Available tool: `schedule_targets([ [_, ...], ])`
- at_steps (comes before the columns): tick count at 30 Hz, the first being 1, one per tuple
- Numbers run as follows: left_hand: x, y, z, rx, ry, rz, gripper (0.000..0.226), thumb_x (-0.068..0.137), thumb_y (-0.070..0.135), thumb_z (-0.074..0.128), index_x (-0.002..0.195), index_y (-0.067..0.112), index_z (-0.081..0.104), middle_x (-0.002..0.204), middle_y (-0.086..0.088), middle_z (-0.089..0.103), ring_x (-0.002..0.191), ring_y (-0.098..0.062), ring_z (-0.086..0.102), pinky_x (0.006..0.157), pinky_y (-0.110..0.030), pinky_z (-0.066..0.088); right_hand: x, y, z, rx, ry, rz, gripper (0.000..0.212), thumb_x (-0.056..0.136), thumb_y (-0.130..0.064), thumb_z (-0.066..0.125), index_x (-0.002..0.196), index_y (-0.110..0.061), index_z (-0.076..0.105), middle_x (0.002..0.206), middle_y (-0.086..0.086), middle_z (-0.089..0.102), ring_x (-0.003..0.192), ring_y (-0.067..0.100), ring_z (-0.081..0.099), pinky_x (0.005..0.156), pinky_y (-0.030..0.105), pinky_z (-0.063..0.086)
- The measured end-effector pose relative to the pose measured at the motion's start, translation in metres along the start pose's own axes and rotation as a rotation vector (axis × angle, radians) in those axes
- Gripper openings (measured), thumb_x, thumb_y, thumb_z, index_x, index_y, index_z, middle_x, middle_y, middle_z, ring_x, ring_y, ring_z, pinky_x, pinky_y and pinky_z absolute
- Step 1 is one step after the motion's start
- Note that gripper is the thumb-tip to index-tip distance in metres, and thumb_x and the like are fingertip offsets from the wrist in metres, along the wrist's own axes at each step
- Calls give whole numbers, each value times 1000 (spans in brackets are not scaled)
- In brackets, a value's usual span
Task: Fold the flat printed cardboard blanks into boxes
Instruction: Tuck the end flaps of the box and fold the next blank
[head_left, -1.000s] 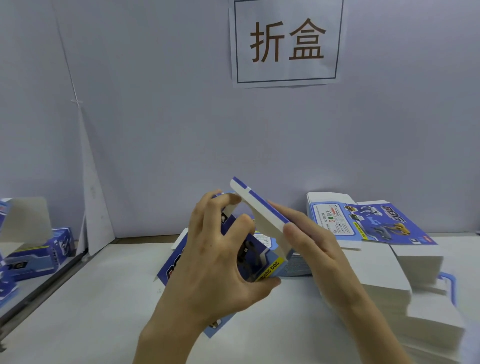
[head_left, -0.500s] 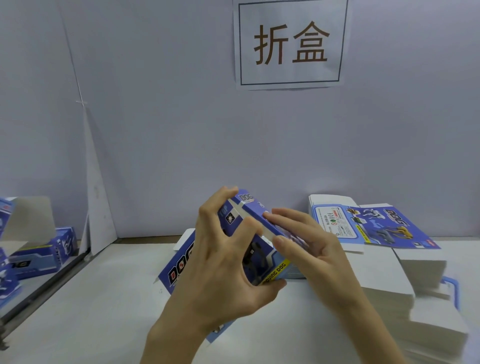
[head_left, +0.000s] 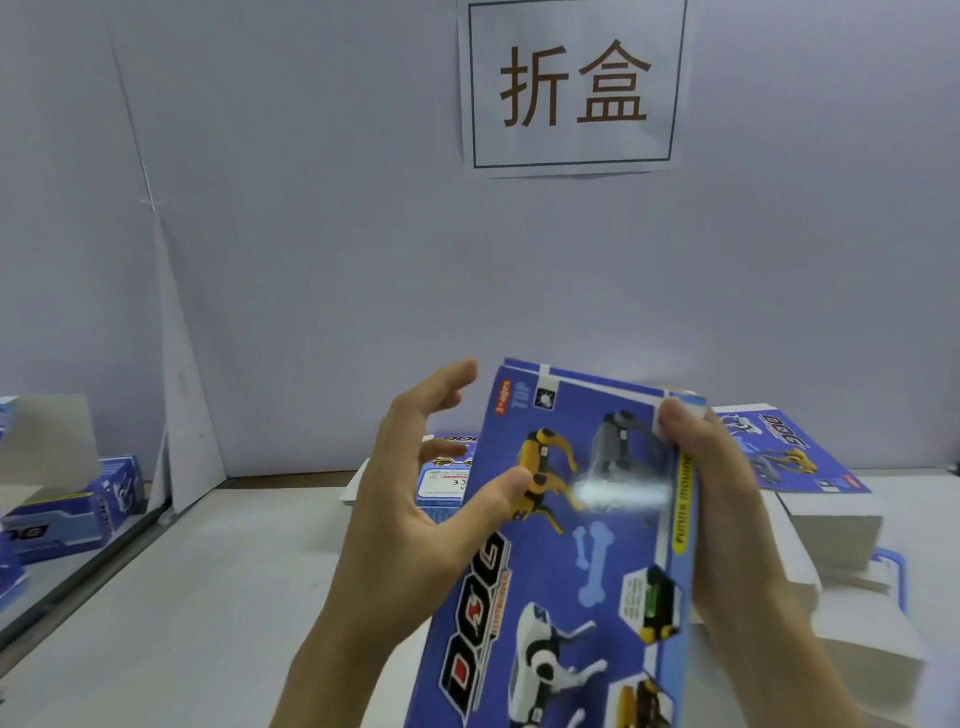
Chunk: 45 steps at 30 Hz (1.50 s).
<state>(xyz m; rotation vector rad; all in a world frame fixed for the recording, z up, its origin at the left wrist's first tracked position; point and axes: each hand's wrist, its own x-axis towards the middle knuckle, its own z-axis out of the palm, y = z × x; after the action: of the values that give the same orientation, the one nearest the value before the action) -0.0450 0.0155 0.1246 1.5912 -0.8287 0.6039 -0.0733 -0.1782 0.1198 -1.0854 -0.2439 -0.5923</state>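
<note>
Printed box (head_left: 582, 545): centre frame, long axis running bottom to top. I see right hand (head_left: 727, 519) gripping its right edge; left hand (head_left: 415, 509), fingers spread, thumb touching the front, nearer the left edge.

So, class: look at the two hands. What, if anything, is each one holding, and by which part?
The right hand grips the blue printed box along its right edge, thumb at the top corner. The left hand holds nothing; its thumb just touches the box's front.

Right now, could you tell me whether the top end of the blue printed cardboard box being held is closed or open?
Closed: the blue printed cardboard box shows its end flap folded down along the top edge.
</note>
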Motion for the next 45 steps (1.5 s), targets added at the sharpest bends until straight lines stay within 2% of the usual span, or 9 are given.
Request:
schedule_targets([
  [2,-2,-3,3,-131,-46,-97,64,74,46,69,133,50,44,137,24,49,124,-11,54,94,-36,51,-1,1,1,-21,-83,71,9,72,-27,70,66,-23,64,71,5,64,62,17,66,54,24,52],
  [5,-3,-6,2,-349,-93,-195,55,73,37,68,127,38,56,123,20,63,107,-14,67,76,-26,57,-5,8,9,-61,-217,116,10,79,-23,62,83,-13,64,74,5,72,64,18,71,51,22,53],
  [8,-2,-8,-1,-463,-42,-248,27,69,34,70,95,28,69,114,4,70,95,-27,71,62,-28,58,-7,11,15,-79,-278,122,22,78,-27,68,94,-13,61,85,10,73,75,23,73,57,26,56],
  [11,-1,-7,0,-537,46,-263,18,69,35,67,81,22,71,91,-5,72,76,-27,72,54,-28,56,-11,9,18,-96,-345,124,46,71,-32,69,107,-8,53,93,18,70,81,30,71,64,31,57],
  [15,-1,-4,4,-561,99,-269,4,73,22,67,69,20,67,75,-6,68,66,-23,70,50,-26,54,-15,6,22,-99,-354,109,39,78,-15,61,115,-6,50,94,9,73,82,29,72,63,30,58],
  [24,0,0,7,-551,208,-198,29,82,19,48,57,22,64,66,1,62,59,-12,64,50,-20,51,-16,2,31,-33,-291,-26,23,75,-3,54,98,0,53,106,-5,72,85,8,72,60,16,54],
  [33,0,-2,11,-382,167,-148,12,77,35,60,74,32,71,88,9,70,75,-10,67,62,-20,52,-13,4,22,1,-192,-48,17,70,-2,59,86,-6,64,93,2,74,76,15,72,57,22,55],
  [38,-5,6,2,-379,-114,-172,57,66,36,72,119,44,55,114,23,66,92,-13,71,64,-22,57,-15,-7,18,-50,-150,-233,25,65,-6,70,82,-24,69,106,3,71,85,18,68,64,29,57],
  [45,-5,22,7,-499,48,-42,29,70,23,72,95,34,63,123,12,62,88,-20,72,59,-25,57,-20,-14,22,34,-182,-187,20,62,-20,69,82,-23,69,107,4,71,88,23,68,65,34,58],
])
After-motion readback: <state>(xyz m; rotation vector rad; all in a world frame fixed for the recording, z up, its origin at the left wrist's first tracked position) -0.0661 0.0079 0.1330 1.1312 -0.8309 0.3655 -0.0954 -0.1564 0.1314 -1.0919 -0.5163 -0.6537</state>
